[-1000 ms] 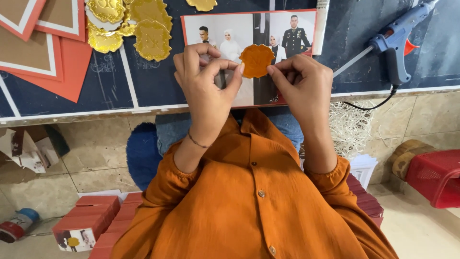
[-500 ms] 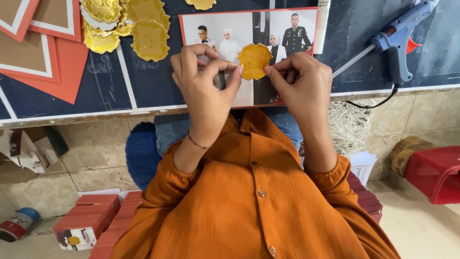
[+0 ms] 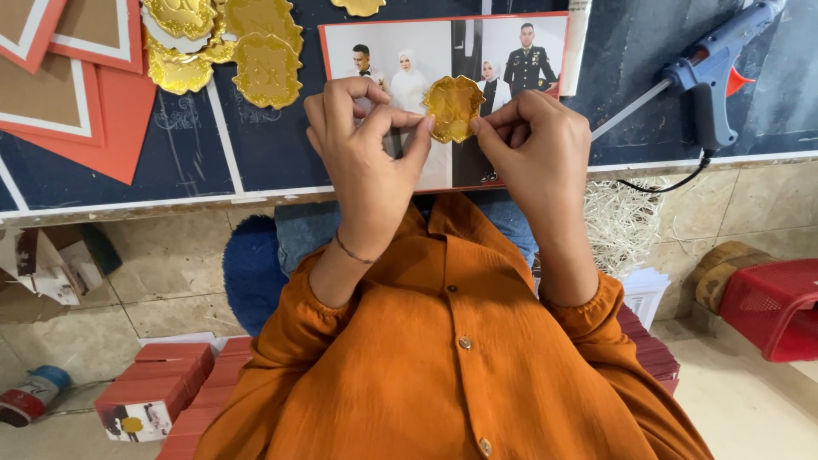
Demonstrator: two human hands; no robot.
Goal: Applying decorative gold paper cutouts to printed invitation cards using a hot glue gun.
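Left hand (image 3: 368, 162) and right hand (image 3: 532, 149) raised side by side, fingertips of both pinched on opposite edges of a small gold scalloped seal (image 3: 452, 107); thumb and forefinger closed on its left rim, thumb and fingers closed on its right rim. Seal held upright just above a red-bordered photo card (image 3: 443, 60) lying on the dark work board (image 3: 256, 145), overlapping the card's middle in view; whether touching it or not cannot be told.

Up and to the left, a loose heap of more gold scalloped seals (image 3: 223, 43), shiny, embossed. Further left, red cards with tan panels and white borders (image 3: 60, 85), stacked at an angle. To the right on the board, a blue glue gun (image 3: 707, 81) with an orange trigger, nozzle pointing left, black cord trailing off the edge.

Below the board: stacks of small red boxes (image 3: 158, 392) at lower left, a red and blue roll of tape (image 3: 30, 396) on the floor, a red plastic basket (image 3: 771, 307) at right, a tangle of pale straw filler (image 3: 622, 226) beside the right forearm
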